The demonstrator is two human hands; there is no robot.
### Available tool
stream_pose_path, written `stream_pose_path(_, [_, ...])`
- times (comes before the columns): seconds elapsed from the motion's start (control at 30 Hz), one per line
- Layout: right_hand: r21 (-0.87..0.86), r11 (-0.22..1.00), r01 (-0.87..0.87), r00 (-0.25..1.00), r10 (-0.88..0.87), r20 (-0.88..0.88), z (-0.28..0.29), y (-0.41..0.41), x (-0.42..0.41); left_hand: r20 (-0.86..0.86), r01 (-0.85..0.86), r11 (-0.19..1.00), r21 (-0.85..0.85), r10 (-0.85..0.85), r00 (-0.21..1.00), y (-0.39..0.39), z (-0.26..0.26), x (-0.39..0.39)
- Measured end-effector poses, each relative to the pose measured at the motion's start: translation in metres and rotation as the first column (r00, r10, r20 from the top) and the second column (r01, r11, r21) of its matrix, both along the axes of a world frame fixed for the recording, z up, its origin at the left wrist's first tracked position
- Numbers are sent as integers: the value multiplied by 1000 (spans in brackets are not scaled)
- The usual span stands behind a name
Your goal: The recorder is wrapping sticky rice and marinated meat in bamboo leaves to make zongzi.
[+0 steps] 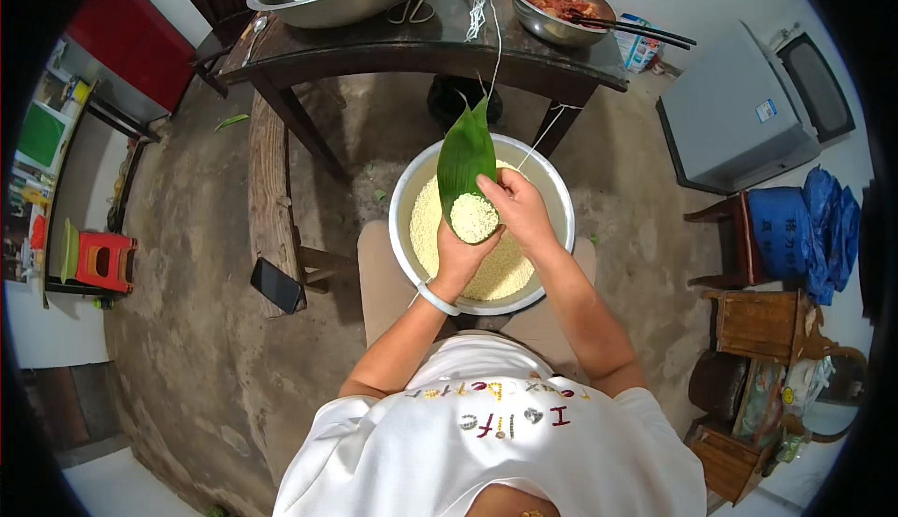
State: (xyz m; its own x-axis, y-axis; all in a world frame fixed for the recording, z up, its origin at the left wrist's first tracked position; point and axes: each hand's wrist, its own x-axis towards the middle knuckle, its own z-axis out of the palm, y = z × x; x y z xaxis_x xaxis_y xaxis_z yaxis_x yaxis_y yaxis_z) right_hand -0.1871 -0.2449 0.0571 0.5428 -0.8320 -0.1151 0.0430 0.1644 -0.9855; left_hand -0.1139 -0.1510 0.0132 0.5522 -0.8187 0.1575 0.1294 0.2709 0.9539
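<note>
My left hand point(461, 254) is wrapped around the lower end of a green leaf point(464, 155) folded into a cone. White rice grains point(473, 217) fill the mouth of the cone. My right hand point(520, 209) holds the leaf's right edge, its thumb resting just above the grains. Both hands are over a large metal basin point(565, 236) of rice grains point(424, 226) between my knees. White string point(496, 61) hangs from the table in front and another length runs from a table leg to the basin.
On the dark wooden table point(449, 50) ahead stand a metal basin of leaves point(337, 8), scissors point(411, 10) and a steel bowl of meat point(561, 33) with chopsticks point(645, 28). A phone point(276, 285) lies on the wooden bench point(270, 194) at left.
</note>
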Motion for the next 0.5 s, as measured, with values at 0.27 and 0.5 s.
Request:
stream_pose_path(0.27, [-368,922,-118,989,77,-125,4,-12,-5,-85,167,986,2,-166,983,5,24,4])
stream_pose_path(0.5, [-551,833,-54,991,-21,-129,16,-5,-10,-361,502,860,91,-441,822,8,43,23])
